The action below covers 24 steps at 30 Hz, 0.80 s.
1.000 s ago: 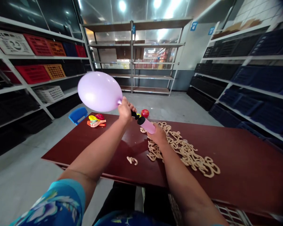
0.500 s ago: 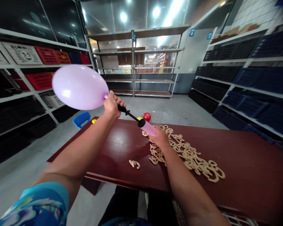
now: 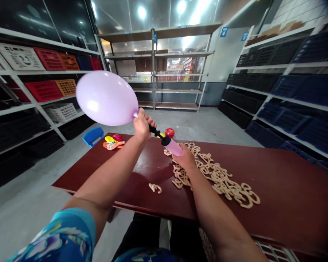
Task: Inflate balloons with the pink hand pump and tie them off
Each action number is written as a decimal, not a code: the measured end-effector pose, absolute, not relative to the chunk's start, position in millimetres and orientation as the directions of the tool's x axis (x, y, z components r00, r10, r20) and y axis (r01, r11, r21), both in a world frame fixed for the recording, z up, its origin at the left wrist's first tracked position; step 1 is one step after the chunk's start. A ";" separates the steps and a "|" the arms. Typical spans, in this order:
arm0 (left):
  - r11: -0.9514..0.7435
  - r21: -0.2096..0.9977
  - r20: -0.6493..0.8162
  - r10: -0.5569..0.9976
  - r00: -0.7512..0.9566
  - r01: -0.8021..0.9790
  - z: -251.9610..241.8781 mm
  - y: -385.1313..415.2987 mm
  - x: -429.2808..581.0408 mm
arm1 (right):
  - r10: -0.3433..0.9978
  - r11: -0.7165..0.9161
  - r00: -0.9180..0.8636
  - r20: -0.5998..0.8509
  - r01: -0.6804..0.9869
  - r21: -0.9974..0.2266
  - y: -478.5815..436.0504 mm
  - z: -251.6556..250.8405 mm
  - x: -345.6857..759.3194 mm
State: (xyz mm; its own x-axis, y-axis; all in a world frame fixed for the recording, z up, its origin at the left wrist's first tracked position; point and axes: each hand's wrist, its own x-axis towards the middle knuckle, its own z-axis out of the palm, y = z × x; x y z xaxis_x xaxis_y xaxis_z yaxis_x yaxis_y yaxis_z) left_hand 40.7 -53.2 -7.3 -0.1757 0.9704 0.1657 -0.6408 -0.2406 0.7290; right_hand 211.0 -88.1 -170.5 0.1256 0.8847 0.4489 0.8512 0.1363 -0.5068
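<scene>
A large inflated lilac balloon extends up and left from my left hand. The fingers of that hand are closed round the balloon's neck and the black end of a balloon pump. My right hand grips the pump's pink barrel over the table. Between the hands, only a short length of the black rod shows outside the barrel. How the balloon's neck sits on the pump is hidden by my left fingers. Beneath and beyond my right hand lies a pile of tan, curved, hook-like pieces.
On the dark red table, a small group of tan pieces lies apart from the pile. Uninflated balloons lie at the far left corner. A red ball-like object and blue chair are beyond the edge. Crate-filled shelves flank both sides.
My left hand has moved right and slightly down toward my right hand, bringing the balloon along. The pump's rod has slid into the barrel. My right hand has stayed nearly still.
</scene>
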 end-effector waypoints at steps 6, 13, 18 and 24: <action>-0.146 0.739 0.086 0.989 -0.123 -0.658 -35.4 -55.6 67.6 | 0.878 0.133 0.125 0.463 0.864 -0.486 -90.0 -167.3 206.7; -0.146 0.729 0.091 0.989 -0.116 -0.669 -16.8 -61.6 44.4 | 0.873 0.158 0.104 0.477 0.864 -0.478 -92.3 -162.3 201.9; -0.276 0.725 0.201 0.961 -0.190 -0.631 13.6 -58.2 9.4 | 0.862 0.178 0.094 0.498 0.863 -0.472 -89.7 -162.9 203.5; -0.353 0.726 0.257 0.935 -0.244 -0.590 28.0 -51.3 -3.4 | 0.862 0.171 0.093 0.498 0.872 -0.459 -86.8 -168.2 205.8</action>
